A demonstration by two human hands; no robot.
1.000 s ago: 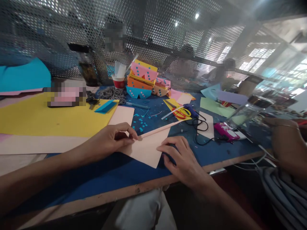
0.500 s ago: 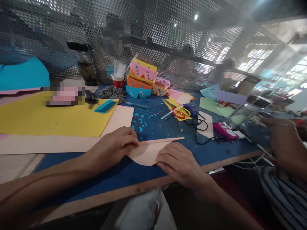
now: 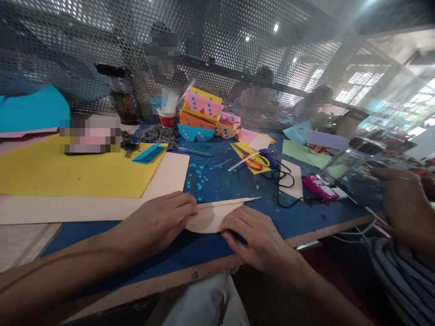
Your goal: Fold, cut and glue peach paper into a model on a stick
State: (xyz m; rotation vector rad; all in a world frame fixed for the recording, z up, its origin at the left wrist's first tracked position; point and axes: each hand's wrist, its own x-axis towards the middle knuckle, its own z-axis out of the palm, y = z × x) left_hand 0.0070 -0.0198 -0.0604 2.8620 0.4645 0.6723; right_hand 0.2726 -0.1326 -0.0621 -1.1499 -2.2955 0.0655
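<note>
A peach sheet of paper (image 3: 212, 216) lies partly folded on the blue table top (image 3: 238, 181) near the front edge. My left hand (image 3: 159, 224) curls over its left end, fingers pressed onto the fold. My right hand (image 3: 256, 237) presses down on the lower right corner, fingers bent over the paper. The folded edge runs out to a point at the right.
Big yellow (image 3: 74, 172) and peach (image 3: 102, 203) sheets lie at the left. Folded paper shapes (image 3: 204, 115), a red cup (image 3: 168, 118), scissors (image 3: 253, 160), a glue gun with black cord (image 3: 272, 158), a pink device (image 3: 319, 186) and a glass jar (image 3: 346, 160) sit further back. Another person's hand (image 3: 404, 203) is at the right.
The paper's near flap has been folded up towards the far edge, so less of it shows. Both hands slid closer together along the fold.
</note>
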